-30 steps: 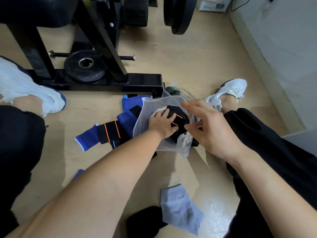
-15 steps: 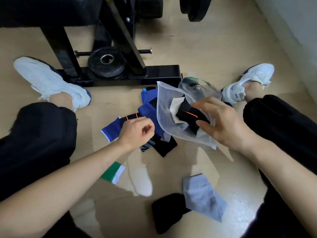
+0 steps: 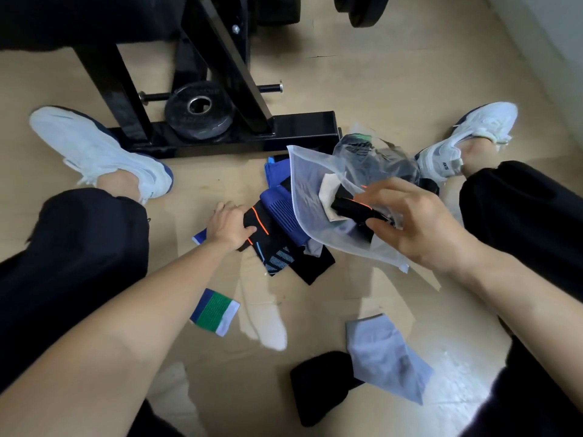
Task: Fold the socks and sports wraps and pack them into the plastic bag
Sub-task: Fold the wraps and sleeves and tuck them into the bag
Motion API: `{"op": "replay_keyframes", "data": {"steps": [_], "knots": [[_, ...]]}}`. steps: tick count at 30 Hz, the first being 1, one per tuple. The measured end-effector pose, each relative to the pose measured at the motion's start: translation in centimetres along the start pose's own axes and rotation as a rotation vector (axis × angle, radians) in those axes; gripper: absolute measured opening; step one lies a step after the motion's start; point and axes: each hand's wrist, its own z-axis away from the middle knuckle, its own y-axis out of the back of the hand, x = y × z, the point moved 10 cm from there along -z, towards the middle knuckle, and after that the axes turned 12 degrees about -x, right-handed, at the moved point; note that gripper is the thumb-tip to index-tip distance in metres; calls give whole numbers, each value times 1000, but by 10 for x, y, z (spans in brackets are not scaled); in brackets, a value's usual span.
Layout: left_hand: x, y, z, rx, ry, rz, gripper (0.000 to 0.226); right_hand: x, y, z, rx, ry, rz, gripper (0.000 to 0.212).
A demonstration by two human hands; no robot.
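Right in the centre of the frame, the left hand [image 3: 228, 223] is down on the floor pile, fingers closed over the edge of a black wrap with orange stripes [image 3: 257, 227], thumb pressed on top of the fabric. Just right of it lies a blue ribbed wrap [image 3: 284, 212], partly tucked under the plastic bag [image 3: 307, 197], and a black piece with light blue markings [image 3: 277, 258] spills toward the lower centre. Over on the right, the right hand [image 3: 419, 222] has the frosted bag lifted off the floor, fingers and thumb pinched on it through the plastic, right over a folded black item with an orange line [image 3: 350, 206] already inside; a cream-coloured piece [image 3: 328, 190] sits beside that in the bag. Behind the bag, in the upper right of the pile, there's a second clear bag [image 3: 369, 152] with dark contents. Lower down, loose on the wooden floor [image 3: 362, 89]: a blue, green and white band [image 3: 214, 312] at lower centre-left, a white sock [image 3: 268, 329] next to it, a grey sock [image 3: 388, 354] toward the lower right overlapping a black sock [image 3: 318, 383]. Both white sneakers [image 3: 101, 152] are out wide, left and right, with dark trouser legs framing the scene. Upper left, a black gym machine frame [image 3: 220, 64] stands with a weight plate [image 3: 198, 108] resting on its base.
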Motion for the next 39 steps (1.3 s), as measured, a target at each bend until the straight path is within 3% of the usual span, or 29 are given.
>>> {"op": "replay_keyframes", "data": {"steps": [4, 9, 13, 17, 23, 27, 33, 39], "knots": [[-17, 16, 26, -23, 48, 258, 15, -13, 9, 3, 81, 44, 67, 31], [-28, 38, 77, -87, 44, 565, 11, -43, 13, 9, 143, 110, 48, 24], [-4, 72, 134, -97, -21, 868, 5, -49, -12, 10, 31, 92, -189, 21], [40, 90, 181, -169, -99, 1132, 13, -41, -46, 13, -22, -71, -567, 37], [89, 64, 201, -244, -146, 1473, 20, -38, -53, 14, 113, -84, -836, 50], [92, 52, 201, -214, -132, 1516, 23, -34, -52, 14, 139, -106, -881, 39], [76, 60, 208, 11, -40, 1547, 25, -21, -60, 13, 193, -224, -891, 30], [86, 85, 222, 179, -230, 1288, 30, -20, -61, 15, 244, -246, -752, 28]]}}
